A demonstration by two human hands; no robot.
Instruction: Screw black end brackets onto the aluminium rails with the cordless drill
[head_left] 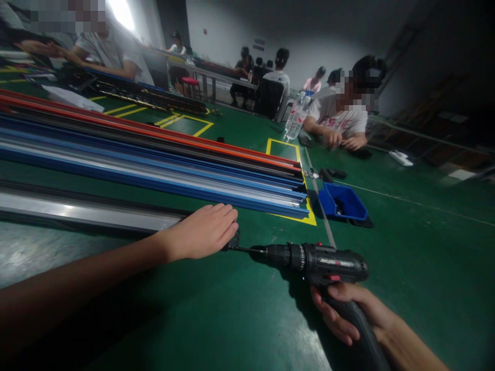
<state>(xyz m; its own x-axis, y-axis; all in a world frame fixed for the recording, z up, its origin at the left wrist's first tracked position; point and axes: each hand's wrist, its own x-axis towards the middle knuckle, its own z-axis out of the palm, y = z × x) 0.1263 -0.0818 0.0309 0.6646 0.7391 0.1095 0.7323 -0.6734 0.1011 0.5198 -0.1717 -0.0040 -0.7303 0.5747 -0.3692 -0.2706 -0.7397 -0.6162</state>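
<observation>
A long black and silver rail lies on the green table at the left. My left hand is closed over its right end, fingers wrapped round it. A small dark end piece shows just beyond the fingertips. My right hand grips the handle of a black power drill with red buttons. The drill points left, and its thin bit reaches the end piece; whether it sits in a screw is too small to tell.
Blue, black and orange rails lie side by side beyond my left hand. A blue bin stands right of them. Farther back are plastic bottles, a seated person across the table and several other people.
</observation>
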